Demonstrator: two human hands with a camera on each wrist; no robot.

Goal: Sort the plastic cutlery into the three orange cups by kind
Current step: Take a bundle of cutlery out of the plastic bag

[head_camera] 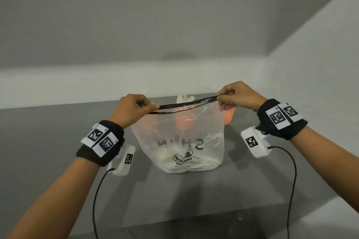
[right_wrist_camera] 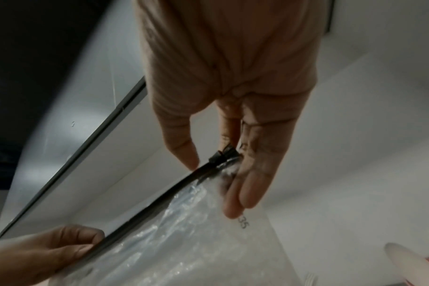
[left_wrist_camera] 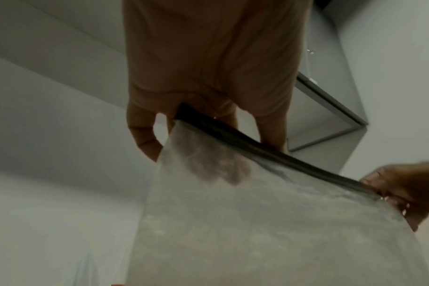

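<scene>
Cutlery [head_camera: 185, 99] of white plastic pokes up from an orange cup [head_camera: 183, 122] that stands on the grey table [head_camera: 58, 141] behind a frosted plastic bag [head_camera: 182, 141]; a second orange cup [head_camera: 230, 115] shows at the bag's right edge. Left hand [head_camera: 134, 108] and right hand [head_camera: 239, 95] each pinch one end of the bag's black zip strip [head_camera: 188, 104], holding it taut while the bag's bottom rests on the table.
</scene>
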